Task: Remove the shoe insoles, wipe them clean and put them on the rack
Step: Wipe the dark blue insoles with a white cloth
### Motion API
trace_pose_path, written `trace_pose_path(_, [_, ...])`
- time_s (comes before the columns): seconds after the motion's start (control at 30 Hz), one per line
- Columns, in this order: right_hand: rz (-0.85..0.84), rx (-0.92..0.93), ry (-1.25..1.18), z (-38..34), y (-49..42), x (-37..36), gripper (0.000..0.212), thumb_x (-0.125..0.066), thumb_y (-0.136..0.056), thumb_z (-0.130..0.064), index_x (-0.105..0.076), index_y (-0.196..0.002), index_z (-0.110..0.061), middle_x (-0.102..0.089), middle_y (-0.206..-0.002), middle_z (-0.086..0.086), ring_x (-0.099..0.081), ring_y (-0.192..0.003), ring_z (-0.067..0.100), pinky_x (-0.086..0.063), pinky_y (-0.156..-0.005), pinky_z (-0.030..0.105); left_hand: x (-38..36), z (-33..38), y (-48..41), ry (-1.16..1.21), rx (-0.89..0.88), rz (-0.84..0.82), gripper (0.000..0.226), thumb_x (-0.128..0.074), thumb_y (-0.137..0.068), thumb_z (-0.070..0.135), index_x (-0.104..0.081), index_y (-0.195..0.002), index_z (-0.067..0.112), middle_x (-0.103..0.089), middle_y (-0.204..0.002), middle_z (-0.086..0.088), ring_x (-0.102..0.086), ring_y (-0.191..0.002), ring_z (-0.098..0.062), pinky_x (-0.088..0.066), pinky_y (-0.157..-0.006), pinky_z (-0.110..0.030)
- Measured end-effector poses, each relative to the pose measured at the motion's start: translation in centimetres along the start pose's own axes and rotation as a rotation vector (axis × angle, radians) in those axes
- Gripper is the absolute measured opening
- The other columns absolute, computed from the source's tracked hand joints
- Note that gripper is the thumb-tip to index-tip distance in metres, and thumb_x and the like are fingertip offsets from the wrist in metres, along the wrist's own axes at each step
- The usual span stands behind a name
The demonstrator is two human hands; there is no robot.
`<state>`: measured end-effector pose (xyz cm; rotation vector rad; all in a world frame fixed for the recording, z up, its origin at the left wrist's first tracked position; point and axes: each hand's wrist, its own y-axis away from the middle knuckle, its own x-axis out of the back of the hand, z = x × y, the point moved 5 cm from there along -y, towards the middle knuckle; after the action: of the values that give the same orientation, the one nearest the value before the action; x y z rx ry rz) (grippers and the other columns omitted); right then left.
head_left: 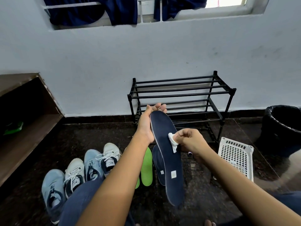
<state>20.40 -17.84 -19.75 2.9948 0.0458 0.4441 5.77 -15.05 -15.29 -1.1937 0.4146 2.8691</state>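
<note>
While the left hand [146, 126] cupped its fingers round the toe end of a navy insole [171, 160], held tilted face-up for wiping, the right hand [190, 141] pinched a wipe [173, 142] onto its middle. On the floor: a second navy insole [158, 163], two green insoles [146, 167], four shoes [53, 191]. One rack [179, 95] stood behind.

A pale blue wall [97, 54] with a navy-curtained window [228, 2] rises above a dark speckled floor [73, 141].
</note>
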Motion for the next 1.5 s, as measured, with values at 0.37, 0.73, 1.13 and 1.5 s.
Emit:
trace_pose_path(0.37, [0.203, -0.216, 0.132, 7.8, -5.3, 3.6, 0.014, -0.065, -0.079, -0.011, -0.069, -0.084, 0.001, -0.061, -0.067, -0.002, -0.049, -0.057, 0.009, -0.038, -0.039, 0.010, 9.2, -6.3, -5.2, -0.410, 0.108, 0.329, 0.045, -0.027, -0.106, 0.036, -0.056, -0.130, 0.012, -0.050, -0.143, -0.009, -0.037, -0.139, -0.024, -0.029, -0.113, -0.033])
trace_pose_path(0.73, [0.275, -0.474, 0.169, 21.3, -11.1, 2.1, 0.019, -0.068, -0.080, -0.020, -0.058, -0.069, -0.007, -0.055, -0.064, 0.004, -0.053, -0.071, 0.020, -0.045, -0.075, 0.029, 17.4, -15.5, -9.0, -0.484, 0.361, 0.506, 0.034, -0.038, -0.104, 0.025, -0.058, -0.127, 0.009, -0.058, -0.135, -0.006, -0.047, -0.130, -0.021, -0.039, -0.103, -0.033])
trace_pose_path(1.13, [0.254, -0.599, 0.269, 32.0, -14.6, -0.6, 0.012, -0.057, -0.086, -0.015, -0.062, -0.087, -0.005, -0.066, -0.104, 0.016, -0.058, -0.104, 0.030, -0.042, -0.083, 0.028, 23.6, -20.9, -11.2, -0.498, 0.480, 0.594, 0.017, -0.049, -0.099, 0.018, -0.063, -0.108, 0.013, -0.067, -0.107, -0.002, -0.059, -0.104, -0.017, -0.045, -0.094, -0.032])
trace_pose_path(1.5, [0.209, -0.120, 0.546, 30.6, -13.5, -5.3, 0.010, -0.049, -0.090, -0.009, -0.059, -0.093, -0.007, -0.049, -0.108, 0.014, -0.044, -0.104, 0.032, -0.032, -0.090, 0.032, 25.9, -21.7, -11.0, -0.468, 0.483, 0.636, 0.014, -0.050, -0.099, 0.018, -0.064, -0.099, 0.016, -0.068, -0.093, 0.002, -0.062, -0.091, -0.013, -0.047, -0.085, -0.031])
